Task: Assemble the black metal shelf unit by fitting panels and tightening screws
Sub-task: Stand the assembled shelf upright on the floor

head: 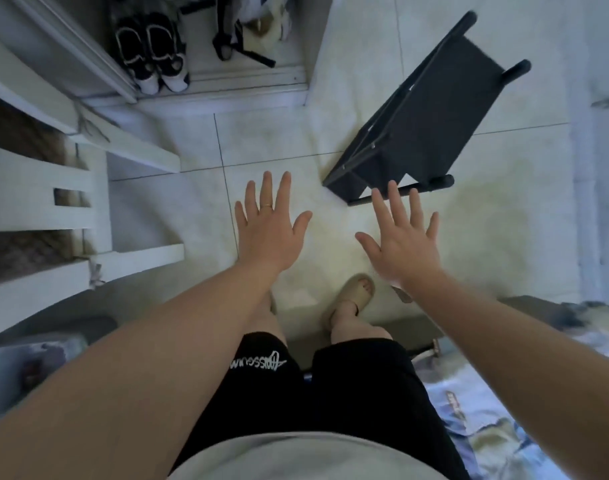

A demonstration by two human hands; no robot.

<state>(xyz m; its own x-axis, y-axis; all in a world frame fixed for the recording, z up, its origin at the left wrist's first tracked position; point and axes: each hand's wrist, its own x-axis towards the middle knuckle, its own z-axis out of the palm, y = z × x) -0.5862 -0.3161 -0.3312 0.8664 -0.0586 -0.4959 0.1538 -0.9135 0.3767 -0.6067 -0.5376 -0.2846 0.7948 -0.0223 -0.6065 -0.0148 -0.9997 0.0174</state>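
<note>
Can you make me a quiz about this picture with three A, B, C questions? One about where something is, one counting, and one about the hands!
1. Where is the black shelf unit?
A) on a bed
B) lying on the tiled floor
C) in a cupboard

2. How many black-and-white shoes stand together?
A) one
B) two
C) five

3. What are the left hand and right hand doing?
A) spread open, holding nothing
B) gripping a screwdriver
C) lifting the shelf

Answers: 1 B, it lies on the tiles ahead of the right hand. 2 B, one pair shows at the top left. 3 A, all fingers are straight and apart.
</note>
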